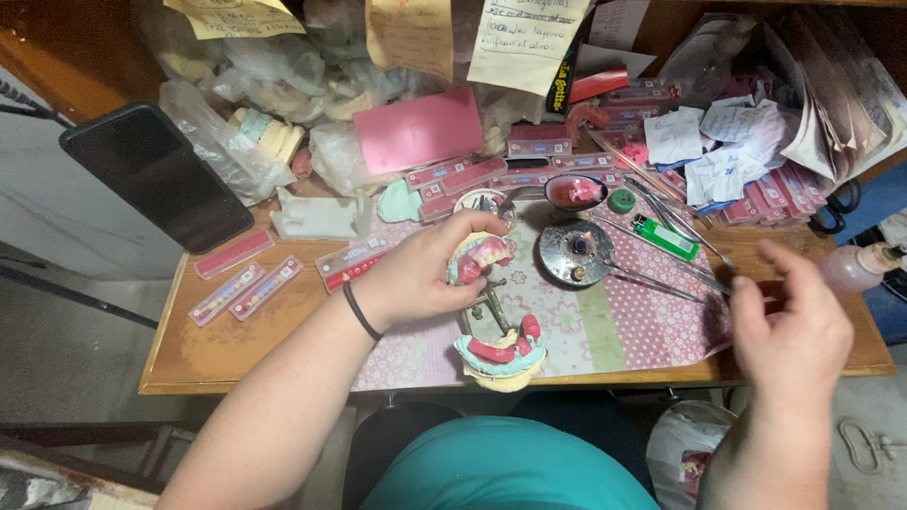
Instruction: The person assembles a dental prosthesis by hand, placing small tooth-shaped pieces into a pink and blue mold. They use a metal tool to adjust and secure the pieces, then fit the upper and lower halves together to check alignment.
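Left hand (pixel 425 279) gripping upper denture model (pixel 480 257), right hand (pixel 789 326) pinching thin metal tool (pixel 704 276), cluttered wooden bench (pixel 189 349)

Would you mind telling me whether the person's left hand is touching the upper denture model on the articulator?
Touching. The head view shows the left hand with its fingers curled over the upper denture model, no gap between them.

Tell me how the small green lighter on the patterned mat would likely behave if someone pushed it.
The small green lighter lies flat on its long side, so it would probably slide, not roll. It looks small and plastic, likely light. Thin metal tools lie close; it might knock them.
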